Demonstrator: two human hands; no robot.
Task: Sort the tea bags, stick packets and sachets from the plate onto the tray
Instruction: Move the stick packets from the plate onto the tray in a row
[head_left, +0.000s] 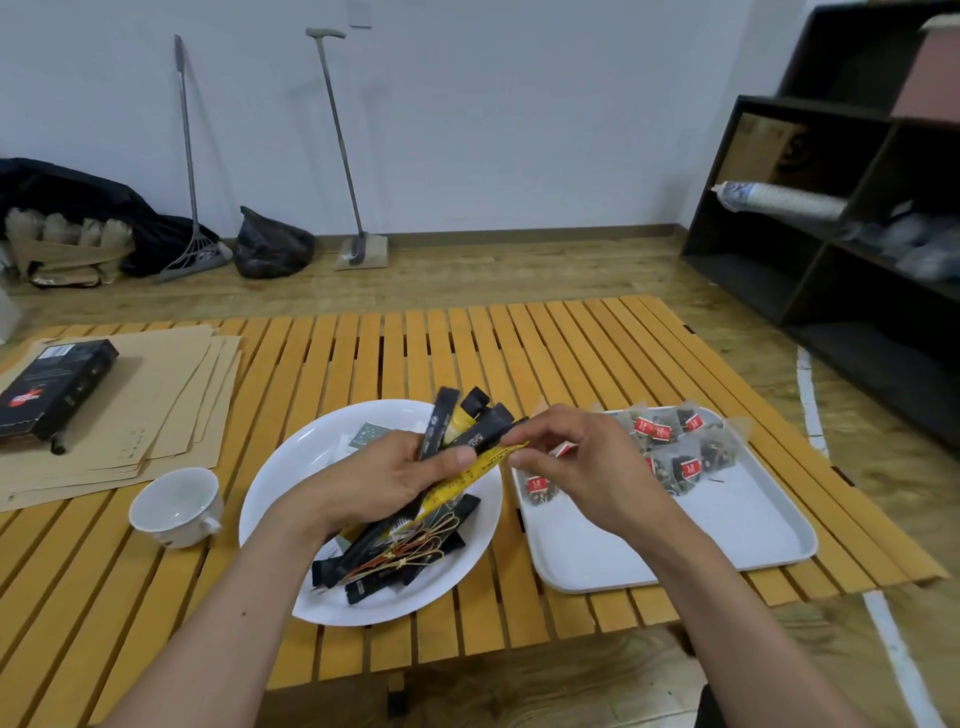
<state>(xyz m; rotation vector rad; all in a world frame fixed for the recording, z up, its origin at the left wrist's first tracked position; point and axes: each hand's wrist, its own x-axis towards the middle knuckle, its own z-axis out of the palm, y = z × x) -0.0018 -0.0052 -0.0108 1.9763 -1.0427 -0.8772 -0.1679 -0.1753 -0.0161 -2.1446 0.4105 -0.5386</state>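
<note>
My left hand (387, 470) grips a fanned bunch of black stick packets (467, 426) above the white plate (291, 483). A yellow stick packet (475, 473) juts from that bunch toward the right, and my right hand (576, 462) pinches its upper end. More black sticks (379, 566), thin bamboo picks and a small green sachet (369, 434) lie on the plate. Several tea bags with red tags (670, 447) sit in the far half of the grey tray (727, 525) to the right of the plate.
A white cup (174, 506) stands left of the plate. Brown paper envelopes (156, 395) with a black box (52, 387) on them lie at the table's far left. The table is slatted yellow wood (415, 343). A black shelf unit (841, 223) stands at the right.
</note>
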